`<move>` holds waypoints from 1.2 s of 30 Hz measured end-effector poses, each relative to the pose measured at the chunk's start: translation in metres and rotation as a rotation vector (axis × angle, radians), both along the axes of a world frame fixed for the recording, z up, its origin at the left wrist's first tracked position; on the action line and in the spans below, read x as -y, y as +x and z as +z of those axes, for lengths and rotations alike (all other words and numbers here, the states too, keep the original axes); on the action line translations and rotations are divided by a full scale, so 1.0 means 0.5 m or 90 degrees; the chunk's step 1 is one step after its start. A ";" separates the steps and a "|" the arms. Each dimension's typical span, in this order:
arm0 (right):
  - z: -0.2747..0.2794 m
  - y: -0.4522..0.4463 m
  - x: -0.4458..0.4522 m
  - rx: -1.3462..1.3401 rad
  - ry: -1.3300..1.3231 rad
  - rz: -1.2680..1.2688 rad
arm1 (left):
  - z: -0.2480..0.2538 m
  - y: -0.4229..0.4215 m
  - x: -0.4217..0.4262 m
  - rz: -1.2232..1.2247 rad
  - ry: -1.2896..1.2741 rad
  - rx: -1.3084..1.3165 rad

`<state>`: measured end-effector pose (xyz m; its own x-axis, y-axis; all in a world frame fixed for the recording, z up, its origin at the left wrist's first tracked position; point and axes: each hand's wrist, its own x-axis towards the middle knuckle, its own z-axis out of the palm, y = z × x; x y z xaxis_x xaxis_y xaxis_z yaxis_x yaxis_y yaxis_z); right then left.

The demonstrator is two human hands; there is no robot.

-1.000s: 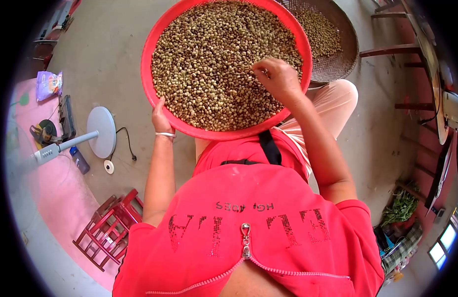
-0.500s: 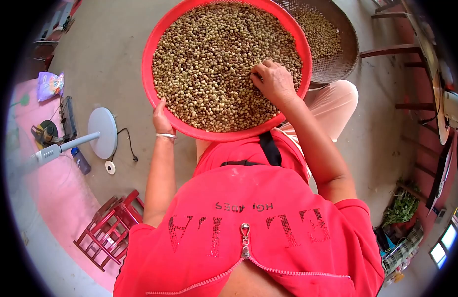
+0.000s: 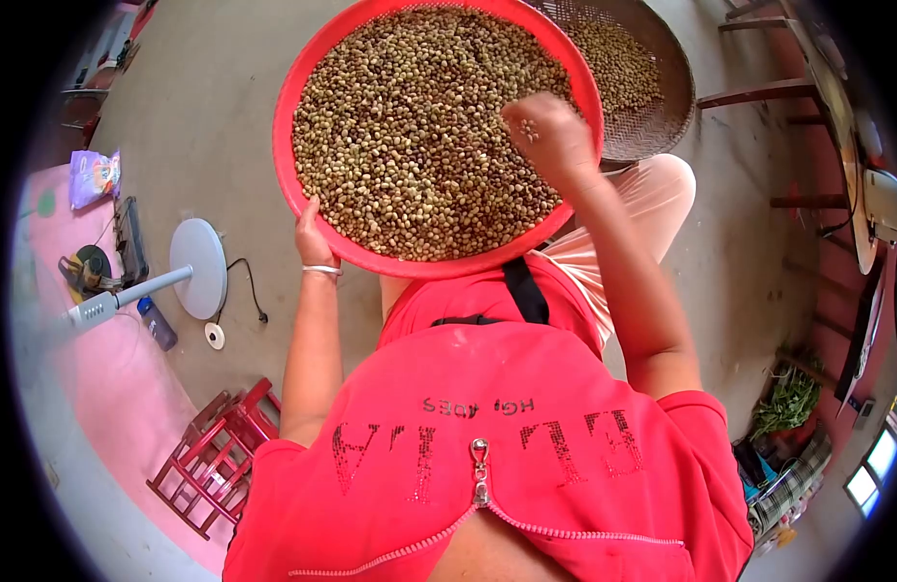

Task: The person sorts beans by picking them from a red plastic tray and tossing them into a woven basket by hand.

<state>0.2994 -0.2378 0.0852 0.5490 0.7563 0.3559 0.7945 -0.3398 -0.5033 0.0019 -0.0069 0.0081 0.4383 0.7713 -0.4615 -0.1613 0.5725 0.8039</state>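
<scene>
A wide red basket [image 3: 286, 145] rests at my lap, filled with small round green-brown beans or seeds [image 3: 419, 126]. My left hand [image 3: 314, 236], with a silver bangle at its wrist, grips the basket's lower left rim. Over the right part of the basket is my right hand [image 3: 553, 136], blurred by motion, its fingers curled around several small pale seeds that show in the palm. Beyond the basket's right rim lies a brown woven tray [image 3: 662, 136] holding more pale seeds [image 3: 618, 66].
On the left are a fan stand with a round base [image 3: 198, 269], a red stool [image 3: 216, 461], a blue bottle [image 3: 158, 324] and a purple bag [image 3: 95, 178]. Wooden furniture legs [image 3: 759, 93] and green leaves [image 3: 786, 400] are on the right.
My right hand dipped to the seeds, then rose and moved right and up, with pale seeds now showing in it. My left hand still holds the rim.
</scene>
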 end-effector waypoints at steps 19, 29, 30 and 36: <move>-0.011 0.048 0.001 -0.338 0.220 -0.218 | 0.020 0.007 0.010 0.016 0.004 -0.009; -0.050 -0.088 -0.042 -0.037 -0.093 0.068 | 0.019 0.002 0.011 0.027 0.014 -0.039; -0.044 -0.083 -0.039 -0.035 -0.093 0.066 | 0.018 0.003 0.010 0.021 0.009 -0.035; 0.017 0.053 0.003 -0.119 0.184 -0.271 | 0.010 -0.002 0.009 0.025 0.013 -0.036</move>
